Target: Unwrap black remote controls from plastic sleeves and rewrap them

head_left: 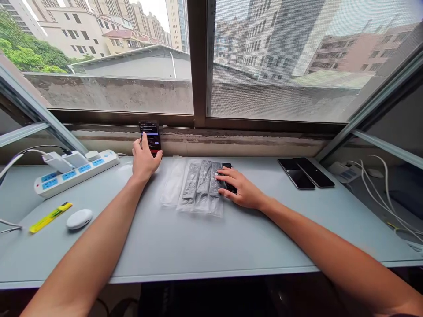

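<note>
A smartphone (153,132) with a lit screen leans upright against the window frame at the back of the desk. My left hand (144,159) reaches up to it, fingers apart, with the index finger over the screen and the thumb near its lower right edge. Several dark remote controls in clear plastic bags (202,176) lie side by side in the middle. To their right is a black remote control (227,166) without a visible bag. My right hand (243,188) rests over it with fingers spread, covering part of it and reaching toward the rightmost bag.
A white power strip (76,174) with chargers, a yellow packet (50,218) and a white oval object (79,219) are at the left. Two dark phone-like slabs (306,172) lie at the right. Shelf posts (333,139) flank the desk; cables (380,193) hang at the far right.
</note>
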A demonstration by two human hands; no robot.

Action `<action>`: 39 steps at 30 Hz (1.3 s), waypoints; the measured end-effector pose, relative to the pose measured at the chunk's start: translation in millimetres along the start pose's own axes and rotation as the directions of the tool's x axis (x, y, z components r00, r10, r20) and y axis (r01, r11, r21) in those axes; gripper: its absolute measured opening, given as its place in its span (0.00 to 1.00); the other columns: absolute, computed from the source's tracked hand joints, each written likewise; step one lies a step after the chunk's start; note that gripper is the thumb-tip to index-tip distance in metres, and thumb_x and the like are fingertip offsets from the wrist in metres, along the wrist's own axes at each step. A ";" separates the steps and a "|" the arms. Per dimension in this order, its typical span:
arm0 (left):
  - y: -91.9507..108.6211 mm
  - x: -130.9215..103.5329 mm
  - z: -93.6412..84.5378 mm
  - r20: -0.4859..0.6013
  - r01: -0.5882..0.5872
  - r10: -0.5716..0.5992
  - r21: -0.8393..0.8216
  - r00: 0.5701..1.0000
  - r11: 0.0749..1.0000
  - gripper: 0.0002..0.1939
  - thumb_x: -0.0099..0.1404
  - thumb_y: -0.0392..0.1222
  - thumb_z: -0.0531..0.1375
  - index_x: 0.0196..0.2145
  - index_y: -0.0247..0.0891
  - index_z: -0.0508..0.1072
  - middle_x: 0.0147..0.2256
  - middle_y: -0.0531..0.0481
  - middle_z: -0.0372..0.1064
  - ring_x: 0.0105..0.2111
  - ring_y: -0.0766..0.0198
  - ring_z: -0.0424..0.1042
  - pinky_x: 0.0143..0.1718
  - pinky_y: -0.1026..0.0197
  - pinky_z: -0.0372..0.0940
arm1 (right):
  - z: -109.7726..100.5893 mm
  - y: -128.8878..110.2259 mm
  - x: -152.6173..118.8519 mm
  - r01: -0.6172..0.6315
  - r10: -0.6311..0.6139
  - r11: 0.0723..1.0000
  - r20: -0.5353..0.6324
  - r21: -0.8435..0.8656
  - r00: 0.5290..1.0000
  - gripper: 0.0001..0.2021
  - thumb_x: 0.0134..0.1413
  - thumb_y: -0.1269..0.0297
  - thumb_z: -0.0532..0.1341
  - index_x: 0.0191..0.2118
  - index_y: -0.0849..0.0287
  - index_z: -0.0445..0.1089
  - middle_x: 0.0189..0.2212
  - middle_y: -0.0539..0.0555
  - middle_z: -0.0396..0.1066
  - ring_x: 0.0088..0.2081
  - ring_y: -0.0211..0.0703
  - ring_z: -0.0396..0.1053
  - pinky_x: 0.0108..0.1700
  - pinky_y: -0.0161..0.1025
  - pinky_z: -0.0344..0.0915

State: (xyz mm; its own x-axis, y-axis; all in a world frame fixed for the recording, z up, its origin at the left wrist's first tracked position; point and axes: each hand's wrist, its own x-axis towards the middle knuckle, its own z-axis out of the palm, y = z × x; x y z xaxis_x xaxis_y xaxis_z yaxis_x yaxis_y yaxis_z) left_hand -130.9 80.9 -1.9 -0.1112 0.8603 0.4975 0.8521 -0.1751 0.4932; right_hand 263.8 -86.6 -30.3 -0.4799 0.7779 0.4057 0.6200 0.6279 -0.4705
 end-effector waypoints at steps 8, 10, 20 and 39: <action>8.6 -23.8 -6.3 0.151 -0.003 -0.010 0.089 0.988 0.996 0.51 0.74 0.53 0.66 0.86 0.41 0.50 0.84 0.25 0.38 0.80 0.19 0.51 0.76 0.22 0.55 | -1.5 1.1 -0.2 0.002 -0.002 1.000 0.009 0.017 1.000 0.26 0.79 0.49 0.66 0.75 0.47 0.74 0.77 0.61 0.69 0.82 0.68 0.59 0.83 0.75 0.53; 15.1 -27.4 -10.1 0.196 0.019 -0.045 0.132 0.980 0.991 0.49 0.77 0.54 0.63 0.86 0.42 0.49 0.84 0.25 0.35 0.81 0.20 0.49 0.77 0.24 0.56 | -1.1 1.0 0.0 -0.002 0.002 1.000 0.004 0.023 1.000 0.26 0.78 0.50 0.66 0.75 0.47 0.74 0.77 0.61 0.70 0.82 0.68 0.59 0.83 0.75 0.53; 26.1 -33.3 -14.8 0.210 0.002 -0.035 0.154 0.977 0.988 0.47 0.80 0.56 0.60 0.86 0.39 0.48 0.85 0.22 0.31 0.83 0.21 0.43 0.77 0.24 0.53 | -0.2 2.3 0.1 -0.003 0.003 0.999 0.000 0.045 1.000 0.25 0.78 0.51 0.67 0.74 0.48 0.75 0.77 0.61 0.69 0.82 0.68 0.59 0.83 0.74 0.53; 57.5 -55.2 -11.2 0.469 -0.327 0.244 0.101 0.849 0.940 0.29 0.80 0.53 0.56 0.70 0.36 0.77 0.53 0.39 0.78 0.50 0.46 0.81 0.51 0.50 0.74 | -1.8 20.2 -1.3 -0.131 0.128 0.991 -0.179 -0.006 0.976 0.30 0.73 0.72 0.57 0.76 0.50 0.70 0.73 0.61 0.72 0.78 0.62 0.65 0.81 0.69 0.61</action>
State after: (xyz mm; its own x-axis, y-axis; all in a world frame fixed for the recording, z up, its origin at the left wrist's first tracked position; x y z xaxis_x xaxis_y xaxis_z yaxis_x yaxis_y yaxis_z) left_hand -81.4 18.0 7.0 0.3535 0.9119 0.2085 0.8889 -0.3969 0.2287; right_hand 278.1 -75.0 -38.9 -0.2782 0.8344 0.4757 0.6814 0.5205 -0.5145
